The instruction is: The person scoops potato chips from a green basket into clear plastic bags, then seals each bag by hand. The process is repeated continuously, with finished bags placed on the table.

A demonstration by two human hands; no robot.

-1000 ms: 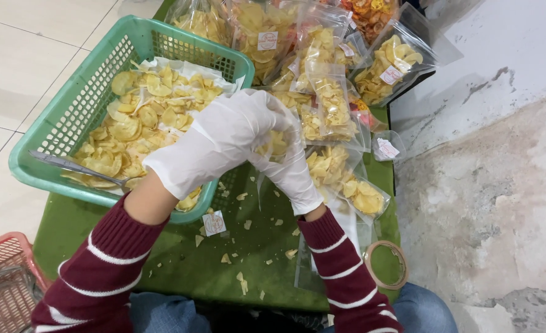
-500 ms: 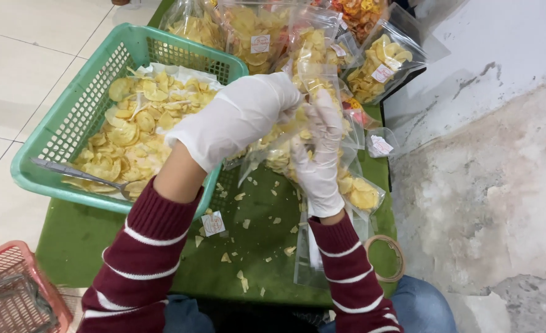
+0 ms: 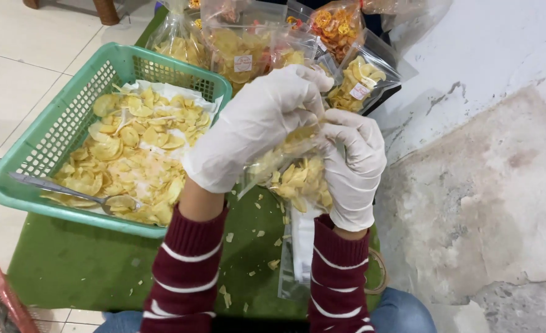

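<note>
While both hands grip it, the chip bag (image 3: 297, 176) hangs between them.

**White gloves, striped maroon sleeves**

The person is wearing thin, wrinkling white disposable gloves on the left hand (image 3: 257, 126) and the right hand (image 3: 354, 166), each glove ending at the wrist. Both arms are showing knitted maroon sleeves (image 3: 187, 271) with narrow white stripes and ribbed cuffs. Blue denim trousers (image 3: 402, 311) are covering the legs at the bottom edge.
</note>
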